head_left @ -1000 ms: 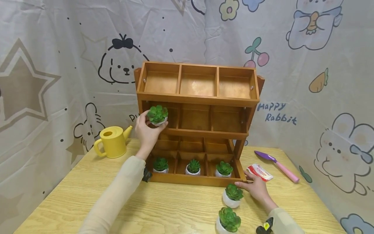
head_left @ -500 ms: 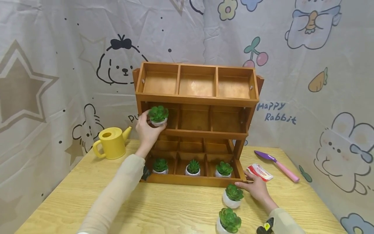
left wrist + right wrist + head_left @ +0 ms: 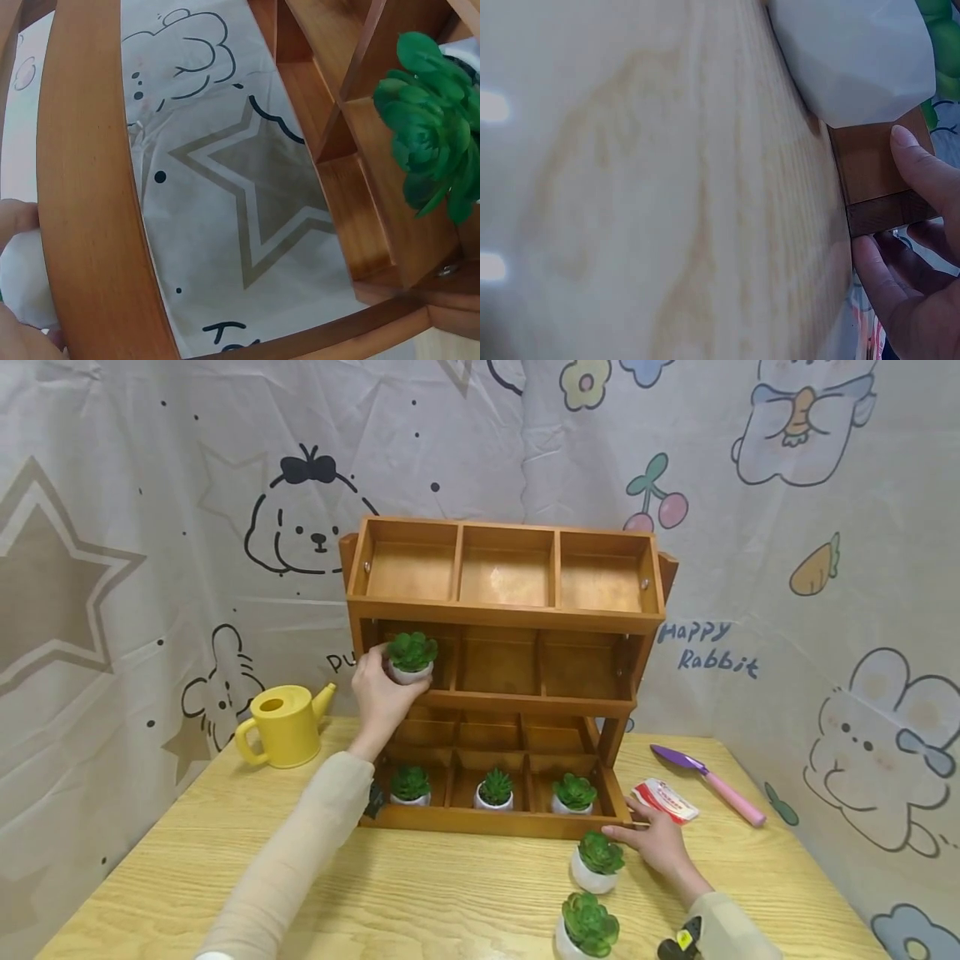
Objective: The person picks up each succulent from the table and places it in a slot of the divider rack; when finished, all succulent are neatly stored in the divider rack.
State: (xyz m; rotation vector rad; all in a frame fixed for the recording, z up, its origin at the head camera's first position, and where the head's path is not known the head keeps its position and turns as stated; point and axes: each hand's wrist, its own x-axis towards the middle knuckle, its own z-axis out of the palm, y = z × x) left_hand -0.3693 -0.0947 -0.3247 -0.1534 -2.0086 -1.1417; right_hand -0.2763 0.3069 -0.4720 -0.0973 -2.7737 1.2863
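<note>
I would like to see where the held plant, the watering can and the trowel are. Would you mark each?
Held plant [image 3: 412,653], head view: on its green leaves.
Watering can [image 3: 288,732], head view: on its yellow body.
Trowel [image 3: 717,782], head view: on its pink handle, near the blade.

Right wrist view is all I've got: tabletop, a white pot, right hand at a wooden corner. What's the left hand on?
Observer: Head view: the left hand holds a potted succulent up at the left end of the rack, level with the middle tier.
Operator: Lowest front row filled?
Observer: Yes, one per compartment: left plant, middle plant, right plant.
Operator: Anything left of the rack?
Observer: A yellow watering can, standing upright, spout towards the rack.
</note>
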